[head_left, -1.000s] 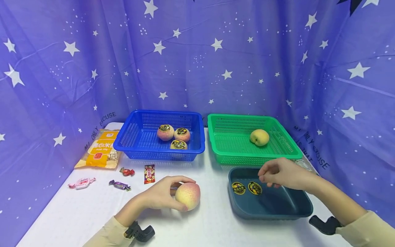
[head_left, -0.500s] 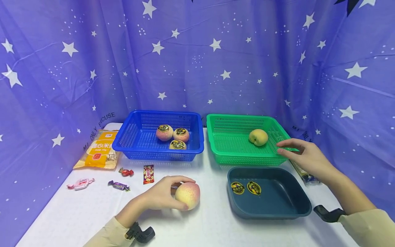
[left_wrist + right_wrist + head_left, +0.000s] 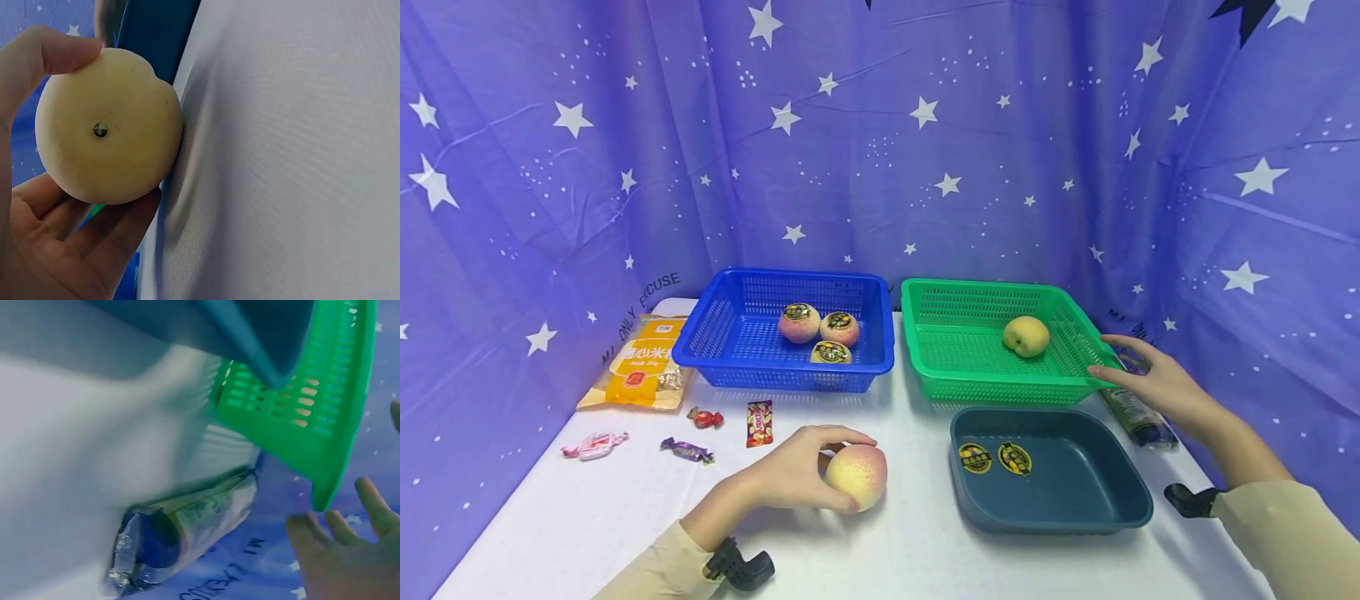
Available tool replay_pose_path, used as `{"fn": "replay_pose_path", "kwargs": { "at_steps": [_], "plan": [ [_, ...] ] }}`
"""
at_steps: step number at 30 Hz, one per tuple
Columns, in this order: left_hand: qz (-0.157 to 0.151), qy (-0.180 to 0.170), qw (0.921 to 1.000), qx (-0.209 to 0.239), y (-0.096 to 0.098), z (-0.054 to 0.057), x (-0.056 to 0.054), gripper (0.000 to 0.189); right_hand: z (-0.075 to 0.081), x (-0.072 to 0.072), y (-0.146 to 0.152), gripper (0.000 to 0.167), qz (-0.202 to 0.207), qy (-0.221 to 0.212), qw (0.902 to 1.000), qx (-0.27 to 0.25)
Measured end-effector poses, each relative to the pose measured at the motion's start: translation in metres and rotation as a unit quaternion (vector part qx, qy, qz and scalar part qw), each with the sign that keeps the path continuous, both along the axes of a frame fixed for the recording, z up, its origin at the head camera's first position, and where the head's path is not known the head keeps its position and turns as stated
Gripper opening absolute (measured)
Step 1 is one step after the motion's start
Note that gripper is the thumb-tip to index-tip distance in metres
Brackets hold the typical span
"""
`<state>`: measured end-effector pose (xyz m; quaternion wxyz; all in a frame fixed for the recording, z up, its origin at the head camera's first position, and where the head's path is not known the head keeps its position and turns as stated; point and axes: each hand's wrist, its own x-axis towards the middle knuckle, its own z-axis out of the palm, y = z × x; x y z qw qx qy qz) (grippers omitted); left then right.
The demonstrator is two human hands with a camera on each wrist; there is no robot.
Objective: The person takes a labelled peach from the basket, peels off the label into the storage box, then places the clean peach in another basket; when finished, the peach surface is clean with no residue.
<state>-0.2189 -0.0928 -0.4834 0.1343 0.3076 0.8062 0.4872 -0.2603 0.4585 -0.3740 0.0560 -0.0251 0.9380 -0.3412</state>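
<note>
My left hand [image 3: 801, 468] grips a yellow-pink peach [image 3: 859, 477] low over the white table, thumb on one side and fingers on the other. The left wrist view shows the stem end of that peach [image 3: 119, 131] facing the camera. My right hand [image 3: 1161, 385] is at the right front corner of the green basket [image 3: 1000, 387], its fingers spread and holding nothing. In the right wrist view, the fingertips lie just past the corner of the basket [image 3: 281, 431]. A yellow peach [image 3: 1027, 336] sits inside the green basket.
A blue basket [image 3: 790, 379] holds peaches [image 3: 799, 322] with black-gold stickers. Two similar stickers [image 3: 1015, 458] are stuck inside a dark teal tub [image 3: 1060, 492]. At left lie wrapped candies [image 3: 688, 451] and an orange food bag [image 3: 643, 362]. A clear plastic package [image 3: 1138, 417] lies right of the green basket.
My right hand has moved from above the teal tub back and right to the green basket's corner, uncovering the tub. My left hand stays in place with the peach.
</note>
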Motion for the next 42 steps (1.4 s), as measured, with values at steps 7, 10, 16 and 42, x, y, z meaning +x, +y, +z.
{"fn": "replay_pose_path", "kwargs": {
  "at_steps": [7,10,16,42],
  "plan": [
    [-0.016,-0.003,0.9998,0.012,0.003,0.011,0.003,0.077,-0.009,-0.010,0.002,0.099,0.004,-0.016,0.9994,-0.029],
    [-0.037,0.000,0.9992,0.016,0.009,0.019,0.004,0.077,-0.014,-0.011,0.006,0.098,0.007,-0.019,0.9992,-0.033],
    [-0.088,0.031,0.9954,0.022,0.028,0.045,0.000,0.077,-0.018,-0.012,0.017,0.099,0.009,-0.045,0.9966,-0.069],
    [-0.157,0.077,0.9838,-0.040,0.087,0.164,-0.087,0.069,-0.035,-0.017,0.020,0.098,-0.013,-0.068,0.9867,-0.147]
  ]
}}
